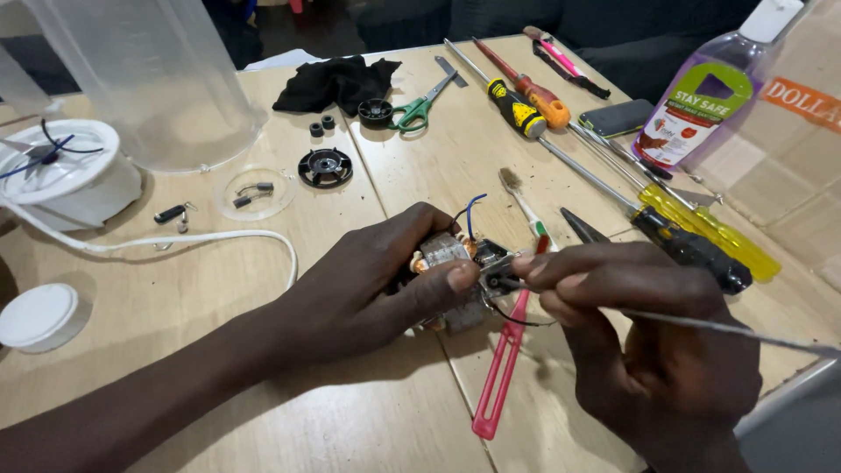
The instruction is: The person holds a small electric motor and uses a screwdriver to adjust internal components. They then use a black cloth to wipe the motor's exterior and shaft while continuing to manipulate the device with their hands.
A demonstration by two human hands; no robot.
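left hand (pixel 377 280), one motor (pixel 451 263), four screwdrivers (pixel 701 229)

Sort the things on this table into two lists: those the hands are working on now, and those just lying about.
In use:
- small electric motor, gripped by the left hand
- thin metal rod, held in the right hand with its tip at the motor

Lying about:
- green-handled scissors
- yellow-handled screwdriver
- black cloth
- purple bottle
- white cap
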